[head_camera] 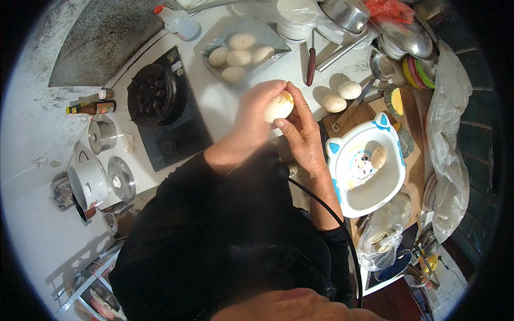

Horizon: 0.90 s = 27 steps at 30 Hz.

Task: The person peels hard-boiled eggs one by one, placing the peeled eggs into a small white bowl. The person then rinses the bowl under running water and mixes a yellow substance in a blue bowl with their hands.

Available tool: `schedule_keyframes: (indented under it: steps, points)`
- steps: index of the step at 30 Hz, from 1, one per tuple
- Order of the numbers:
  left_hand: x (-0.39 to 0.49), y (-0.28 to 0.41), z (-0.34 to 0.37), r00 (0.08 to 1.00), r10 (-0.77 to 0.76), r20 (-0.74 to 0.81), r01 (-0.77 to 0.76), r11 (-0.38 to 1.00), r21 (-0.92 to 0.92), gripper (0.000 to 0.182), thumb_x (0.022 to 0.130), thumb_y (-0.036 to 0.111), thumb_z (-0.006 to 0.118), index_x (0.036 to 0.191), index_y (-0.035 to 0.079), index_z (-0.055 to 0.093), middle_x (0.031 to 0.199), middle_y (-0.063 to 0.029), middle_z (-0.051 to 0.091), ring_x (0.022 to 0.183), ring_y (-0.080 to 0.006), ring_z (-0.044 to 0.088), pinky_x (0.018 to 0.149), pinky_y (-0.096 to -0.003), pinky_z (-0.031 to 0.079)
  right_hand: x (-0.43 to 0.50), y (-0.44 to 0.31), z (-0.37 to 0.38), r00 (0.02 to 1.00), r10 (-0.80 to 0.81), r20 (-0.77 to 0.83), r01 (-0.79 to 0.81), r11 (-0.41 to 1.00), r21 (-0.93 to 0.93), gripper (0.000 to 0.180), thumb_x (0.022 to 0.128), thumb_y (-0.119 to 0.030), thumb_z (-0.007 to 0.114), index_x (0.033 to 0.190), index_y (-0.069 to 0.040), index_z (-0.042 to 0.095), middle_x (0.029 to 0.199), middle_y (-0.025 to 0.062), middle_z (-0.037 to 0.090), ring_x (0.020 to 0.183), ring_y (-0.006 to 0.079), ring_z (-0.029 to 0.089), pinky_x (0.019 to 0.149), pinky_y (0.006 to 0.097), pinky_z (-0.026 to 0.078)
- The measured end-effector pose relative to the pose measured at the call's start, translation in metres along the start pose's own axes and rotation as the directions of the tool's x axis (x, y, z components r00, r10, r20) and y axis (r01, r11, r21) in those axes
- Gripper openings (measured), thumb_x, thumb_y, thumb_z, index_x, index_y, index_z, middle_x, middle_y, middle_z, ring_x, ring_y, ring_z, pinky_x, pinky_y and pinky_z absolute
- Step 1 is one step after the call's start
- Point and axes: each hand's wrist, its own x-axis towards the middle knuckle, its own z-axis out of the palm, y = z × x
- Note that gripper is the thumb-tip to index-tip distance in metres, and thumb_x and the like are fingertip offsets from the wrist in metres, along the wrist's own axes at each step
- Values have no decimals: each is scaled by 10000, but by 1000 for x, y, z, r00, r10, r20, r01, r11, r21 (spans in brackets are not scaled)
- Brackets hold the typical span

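A pale egg (278, 109) with a yellow-brown stain near its top is held between my two hands above the counter's front edge. My left hand (257, 105) cups it from the left. The fingers and thumb of my right hand (302, 127) close on its right side. Beyond them, several similar eggs (239, 58) lie in a clear plastic bag (219, 38). To the right, two loose eggs (341, 96) rest on the white counter. One more speckled egg (378, 157) lies in a white plastic basin (363, 200) with blue trim.
At left is a gas stove (158, 94). A knife with a dark red handle (311, 66) lies near stacked bowls (295, 30). Under the basin is a wooden cutting board (415, 160) with cut pumpkin (395, 101). A ladle (381, 66) lies behind. A black cable (329, 208) crosses beside my right arm.
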Motion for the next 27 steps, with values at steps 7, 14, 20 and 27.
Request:
schedule_keyframes:
  steps: [7, 14, 20, 27]
  points:
    - [6, 23, 3, 968, -249, -13, 249, 968, -21, 483, 872, 38, 617, 1340, 21, 495, 1181, -110, 595, 1086, -189, 579, 930, -328, 473, -2, 3, -6, 1000, -10, 7, 10, 1000, -24, 606, 876, -123, 660, 1425, -80, 408, 1405, 171, 503, 1294, 307, 503, 1055, 388, 400]
    - [5, 14, 8, 929, -369, -11, 362, 916, -172, 378, 928, 138, 583, 1279, 4, 547, 1076, -96, 631, 993, -171, 607, 889, -307, 477, 0, 2, -3, 994, -109, 27, 112, 946, -305, 590, 928, -121, 652, 1390, -66, 289, 1202, 222, 609, 1034, 253, 653, 866, 365, 546]
    - [10, -16, -5, 836, -510, 200, 511, 595, -620, 379, 902, 90, 591, 1277, 44, 554, 1160, -92, 625, 1043, -201, 611, 889, -326, 488, 16, -11, -1, 979, 192, -70, -203, 948, -244, 524, 930, -92, 646, 1331, -36, 314, 1181, 230, 617, 962, 242, 672, 857, 344, 548]
    - [93, -71, -22, 877, -479, -22, 464, 860, -215, 503, 811, 121, 696, 1292, 85, 555, 1183, -87, 611, 1072, -214, 601, 920, -342, 480, -1, -1, -22, 990, -30, -140, 23, 998, -55, 544, 952, -54, 596, 1407, -48, 297, 1350, 249, 493, 1058, 252, 628, 910, 369, 531]
